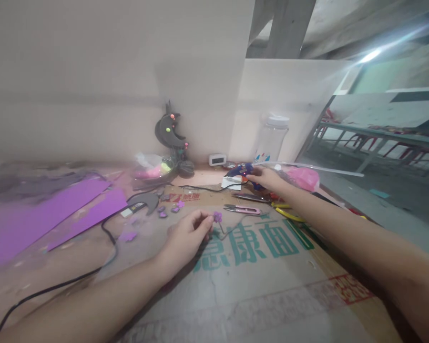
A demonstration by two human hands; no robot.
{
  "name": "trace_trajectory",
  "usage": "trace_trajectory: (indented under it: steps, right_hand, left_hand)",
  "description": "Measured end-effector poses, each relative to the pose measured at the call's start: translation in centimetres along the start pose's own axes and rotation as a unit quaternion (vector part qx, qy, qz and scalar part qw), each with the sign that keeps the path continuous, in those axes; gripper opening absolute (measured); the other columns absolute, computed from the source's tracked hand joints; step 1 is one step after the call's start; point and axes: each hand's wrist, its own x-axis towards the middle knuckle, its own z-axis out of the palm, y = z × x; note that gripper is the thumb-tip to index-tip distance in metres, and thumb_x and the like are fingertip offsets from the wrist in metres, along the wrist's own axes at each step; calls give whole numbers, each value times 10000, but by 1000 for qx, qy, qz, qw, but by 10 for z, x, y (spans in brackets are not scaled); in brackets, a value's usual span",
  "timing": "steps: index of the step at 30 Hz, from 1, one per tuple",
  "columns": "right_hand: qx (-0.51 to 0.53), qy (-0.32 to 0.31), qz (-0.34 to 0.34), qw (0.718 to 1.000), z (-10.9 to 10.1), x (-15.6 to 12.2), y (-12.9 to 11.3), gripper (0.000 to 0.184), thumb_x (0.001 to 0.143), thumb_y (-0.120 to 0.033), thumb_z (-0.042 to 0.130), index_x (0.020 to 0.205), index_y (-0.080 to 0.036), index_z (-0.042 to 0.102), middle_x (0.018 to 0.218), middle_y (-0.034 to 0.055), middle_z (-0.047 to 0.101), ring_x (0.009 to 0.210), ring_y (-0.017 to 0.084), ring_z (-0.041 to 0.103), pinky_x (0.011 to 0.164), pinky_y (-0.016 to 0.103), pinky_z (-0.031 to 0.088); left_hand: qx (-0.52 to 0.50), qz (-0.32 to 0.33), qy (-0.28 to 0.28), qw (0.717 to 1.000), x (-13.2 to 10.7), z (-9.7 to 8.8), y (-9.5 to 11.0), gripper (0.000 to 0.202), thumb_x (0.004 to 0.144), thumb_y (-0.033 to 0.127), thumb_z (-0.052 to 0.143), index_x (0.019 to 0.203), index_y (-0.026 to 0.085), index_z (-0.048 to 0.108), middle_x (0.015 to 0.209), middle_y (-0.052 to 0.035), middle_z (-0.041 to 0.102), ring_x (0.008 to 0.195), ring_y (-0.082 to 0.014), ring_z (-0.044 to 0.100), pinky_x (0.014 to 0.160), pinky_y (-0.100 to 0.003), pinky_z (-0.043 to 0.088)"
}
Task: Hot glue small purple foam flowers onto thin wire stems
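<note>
My left hand (191, 231) is closed in a pinch on a small purple flower (218, 217) above the cardboard sheet (236, 286). From the flower a thin stem or wire trails toward the cardboard. Farther back, my right hand (266, 178) is wrapped round a blue glue gun (245, 168), whose nozzle points left over a small white paper (231, 183). Between the hands lie pink-handled thread snips (242, 209) and dark scissors (252, 196). Yellow-handled pliers (289, 214) rest under my right forearm. Several purple cut-out pieces (162, 213) lie left of my left hand.
Purple sheets (75, 214) and a black cord (107, 233) spread over the left side. At the back stand a dark crescent moon ornament (169, 131), a small white digital display (217, 159) and a clear bottle (271, 140). Pink plastic (303, 178) lies behind my right forearm.
</note>
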Motion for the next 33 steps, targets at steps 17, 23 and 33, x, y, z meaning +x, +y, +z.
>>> trace_trajectory:
  steps: [17, 23, 33]
  right_hand:
    - [99, -29, -69, 992, -20, -134, -54, 283, 896, -422, 549, 993, -211, 712, 696, 21, 703, 636, 186, 660, 635, 290, 537]
    - [74, -91, -172, 978, -11, -165, -49, 254, 845, -499, 600, 853, -258, 681, 830, 48, 726, 759, 250, 681, 708, 392, 581]
    - [82, -79, -172, 978, -7, -160, -50, 235, 803, -489, 638, 801, -256, 668, 778, 52, 709, 715, 261, 681, 644, 403, 583]
  left_hand:
    - [-1, 1, 43, 999, 1, -1, 2, 249, 821, 413, 602, 705, 193, 585, 585, 5, 601, 560, -136, 519, 561, -240, 400]
    - [-12, -9, 51, 999, 0, -2, 4, 237, 824, 382, 597, 687, 190, 572, 596, 3, 600, 561, -130, 518, 564, -242, 399]
    - [-38, -4, 33, 999, 1, -4, 6, 230, 873, 352, 575, 727, 174, 558, 617, 22, 567, 570, -103, 520, 573, -227, 403]
